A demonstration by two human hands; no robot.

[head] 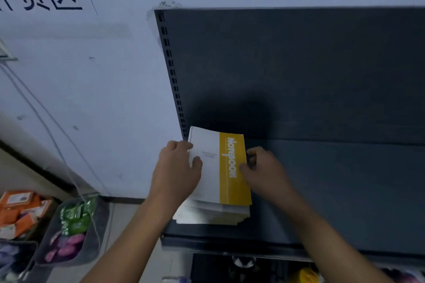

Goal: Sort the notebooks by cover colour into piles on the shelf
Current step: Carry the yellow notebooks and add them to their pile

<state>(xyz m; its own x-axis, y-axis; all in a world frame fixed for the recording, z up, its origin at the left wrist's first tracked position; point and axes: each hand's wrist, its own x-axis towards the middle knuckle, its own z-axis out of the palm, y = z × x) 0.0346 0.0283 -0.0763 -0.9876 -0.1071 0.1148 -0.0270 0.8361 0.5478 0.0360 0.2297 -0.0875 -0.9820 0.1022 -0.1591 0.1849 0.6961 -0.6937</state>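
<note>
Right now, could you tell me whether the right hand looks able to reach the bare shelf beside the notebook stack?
Probably yes. The right hand holds the top notebook by its yellow edge, and the dark shelf directly to its right shows nothing in the way.

A pile of notebooks (211, 215) lies flat at the left end of the dark shelf (333, 190), by its near edge, and the lower ones are slightly fanned out. The top notebook (212, 177) is white with a yellow band on the right, printed "Notebook". The left hand (176, 173) and the right hand (264, 171) grip its side edges.
</note>
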